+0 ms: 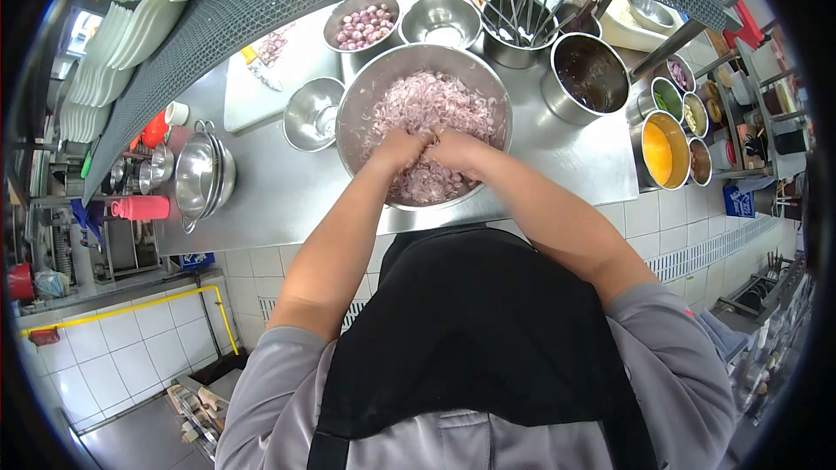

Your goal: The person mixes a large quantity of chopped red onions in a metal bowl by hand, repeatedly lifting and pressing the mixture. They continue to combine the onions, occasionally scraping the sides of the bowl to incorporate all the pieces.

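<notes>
Head view, only feed I have. Both hands are down in the big steel mixing bowl point(351, 113): left hand point(401, 150) and right hand point(455, 155) close together near the middle, in the sliced shallots point(431, 100). Reads to me as working the slices by hand: mixing or loosening, can't tell which from one frame. Grip: fingers partly buried, so can't tell if they're spread or closed on a clump. Slices heap on the far side, with more between the forearms at the near side.

Around it: small steel bowl point(306, 115) just left, whole shallots point(364, 28) in another bowl beyond, yellow-handled knife point(250, 54) on the white cutting board point(239, 106). My call: any move from here wants fingers low and a gentle lift; slices sit near the rim and could spill.
</notes>
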`<control>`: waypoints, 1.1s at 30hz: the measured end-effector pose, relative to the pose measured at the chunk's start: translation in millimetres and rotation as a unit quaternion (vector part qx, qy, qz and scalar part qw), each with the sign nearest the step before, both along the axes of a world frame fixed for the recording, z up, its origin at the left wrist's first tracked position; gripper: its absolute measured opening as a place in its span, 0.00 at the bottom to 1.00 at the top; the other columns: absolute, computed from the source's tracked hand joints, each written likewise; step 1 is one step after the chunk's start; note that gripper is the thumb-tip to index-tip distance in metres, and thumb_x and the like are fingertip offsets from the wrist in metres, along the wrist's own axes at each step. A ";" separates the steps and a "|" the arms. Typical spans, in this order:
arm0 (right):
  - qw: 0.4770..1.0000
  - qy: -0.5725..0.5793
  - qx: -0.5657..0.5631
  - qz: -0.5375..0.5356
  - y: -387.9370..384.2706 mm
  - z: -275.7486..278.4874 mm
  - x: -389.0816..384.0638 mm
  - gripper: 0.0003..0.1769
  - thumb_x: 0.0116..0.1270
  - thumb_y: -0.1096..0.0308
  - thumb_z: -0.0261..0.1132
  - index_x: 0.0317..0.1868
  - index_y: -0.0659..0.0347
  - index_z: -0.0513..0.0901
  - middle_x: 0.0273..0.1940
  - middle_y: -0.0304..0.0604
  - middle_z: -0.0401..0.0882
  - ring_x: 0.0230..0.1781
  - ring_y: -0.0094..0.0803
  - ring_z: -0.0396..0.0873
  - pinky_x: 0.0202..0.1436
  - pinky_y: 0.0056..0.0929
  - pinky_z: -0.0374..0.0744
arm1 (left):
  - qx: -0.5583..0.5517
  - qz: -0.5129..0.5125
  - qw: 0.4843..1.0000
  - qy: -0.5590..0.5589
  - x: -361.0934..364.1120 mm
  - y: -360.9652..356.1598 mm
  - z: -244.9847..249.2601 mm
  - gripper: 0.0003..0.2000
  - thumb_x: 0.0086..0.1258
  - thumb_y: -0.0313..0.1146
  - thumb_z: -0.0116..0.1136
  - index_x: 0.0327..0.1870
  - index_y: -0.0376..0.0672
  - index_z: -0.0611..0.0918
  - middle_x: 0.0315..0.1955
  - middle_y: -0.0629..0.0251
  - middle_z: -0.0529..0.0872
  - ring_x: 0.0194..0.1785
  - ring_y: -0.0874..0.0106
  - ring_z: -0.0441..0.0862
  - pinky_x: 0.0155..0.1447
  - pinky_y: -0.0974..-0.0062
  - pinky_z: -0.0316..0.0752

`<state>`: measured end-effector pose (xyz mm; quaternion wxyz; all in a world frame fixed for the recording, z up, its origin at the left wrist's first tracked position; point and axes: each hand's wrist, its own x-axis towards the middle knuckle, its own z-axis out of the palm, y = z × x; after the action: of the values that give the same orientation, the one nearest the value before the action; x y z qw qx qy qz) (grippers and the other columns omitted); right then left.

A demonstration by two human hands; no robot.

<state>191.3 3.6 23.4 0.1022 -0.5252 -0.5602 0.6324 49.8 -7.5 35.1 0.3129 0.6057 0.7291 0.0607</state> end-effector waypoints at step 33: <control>0.972 0.002 0.232 -0.042 34.0 43.2 3.9 0.27 0.58 0.59 0.60 0.49 0.78 0.77 0.47 0.69 0.77 0.50 0.53 0.79 0.55 0.41 0.75 | 0.012 0.152 0.921 -0.358 -2.6 19.6 64.6 0.17 0.68 0.34 0.56 0.52 0.31 0.77 0.40 0.57 0.83 0.39 0.71 0.81 0.41 0.75 0.76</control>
<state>195.2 37.6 66.6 0.2494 -0.5087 -0.6688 0.4814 47.1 12.1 99.7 0.5327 0.4288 0.6508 0.3298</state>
